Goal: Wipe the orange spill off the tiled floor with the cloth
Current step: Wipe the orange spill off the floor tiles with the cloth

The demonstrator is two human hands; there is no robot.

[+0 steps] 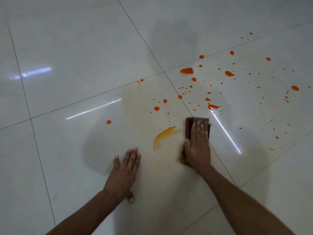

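Observation:
A dark brown folded cloth (189, 126) lies flat on the glossy white tiled floor (84, 48). My right hand (197, 145) presses down on it, fingers spread over its top, so most of the cloth is hidden. Left of the cloth curves a thin orange smear (161, 135). Orange drops and blobs of the spill (186, 71) scatter beyond and to the right of the cloth, one larger blob (213, 107) just above it. My left hand (126, 168) rests flat on the floor with fingers apart, holding nothing.
Dark grout lines (144, 41) cross the tiles. Bright light streaks reflect off the floor, one (227, 133) right of the cloth and one (93, 109) to the left. A faint yellowish film (135, 106) covers the tile above my left hand.

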